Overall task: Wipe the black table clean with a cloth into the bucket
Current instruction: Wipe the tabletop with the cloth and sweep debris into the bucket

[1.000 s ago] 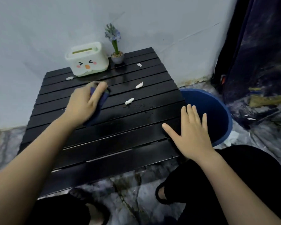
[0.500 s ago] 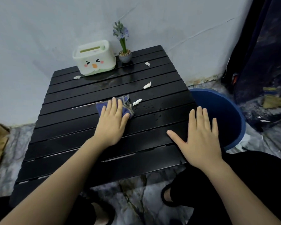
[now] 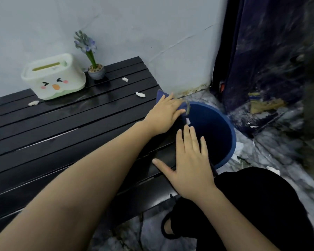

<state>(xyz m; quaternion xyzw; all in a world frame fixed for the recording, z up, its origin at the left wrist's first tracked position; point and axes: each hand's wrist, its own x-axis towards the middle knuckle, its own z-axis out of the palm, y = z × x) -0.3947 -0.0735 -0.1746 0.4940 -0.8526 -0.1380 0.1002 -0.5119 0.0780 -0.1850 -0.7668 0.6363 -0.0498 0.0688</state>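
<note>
Black table [image 3: 65, 127], blue bucket [image 3: 231, 142], blue cloth [image 3: 160, 95]

Dim, flat indoor light leaves the black table [image 3: 62, 134] with soft streaks of glare along its slats. Motion blur smears the right edge, where wide-angle distortion bends the dark curtain [image 3: 261, 51].

My one head-worn camera looks forward and down, close over the black table [image 3: 62, 127], with the bucket [image 3: 225, 131] at right.
</note>
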